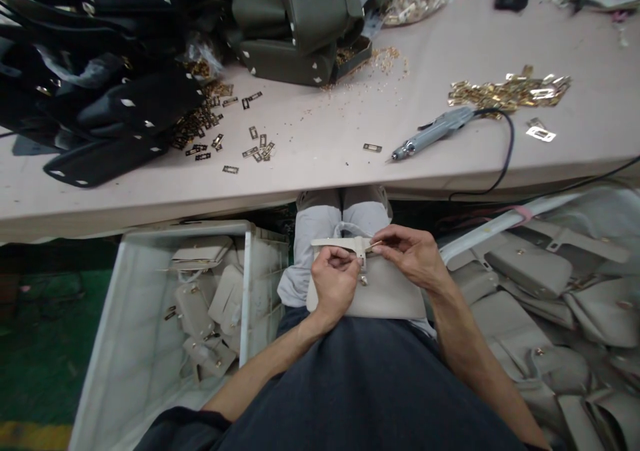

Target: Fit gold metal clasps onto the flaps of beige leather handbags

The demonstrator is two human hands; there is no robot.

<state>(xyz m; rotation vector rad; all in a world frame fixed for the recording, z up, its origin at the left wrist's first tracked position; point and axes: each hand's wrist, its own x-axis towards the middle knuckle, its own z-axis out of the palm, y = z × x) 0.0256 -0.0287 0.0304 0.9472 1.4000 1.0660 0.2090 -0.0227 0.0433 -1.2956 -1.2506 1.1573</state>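
One beige handbag [393, 294] lies across your lap [315, 228], your left hand [337, 283] pinched on its raised flap [336, 242] while your right hand [416, 254] grips a small, gold-looking piece [373, 244] at the flap's right end. You seem to be at the seating step, so the next move probably calls for steadying the flap and lining that piece up; the electric screwdriver [434, 132] rests beyond the handbag, to its right, on the counter [310, 148].
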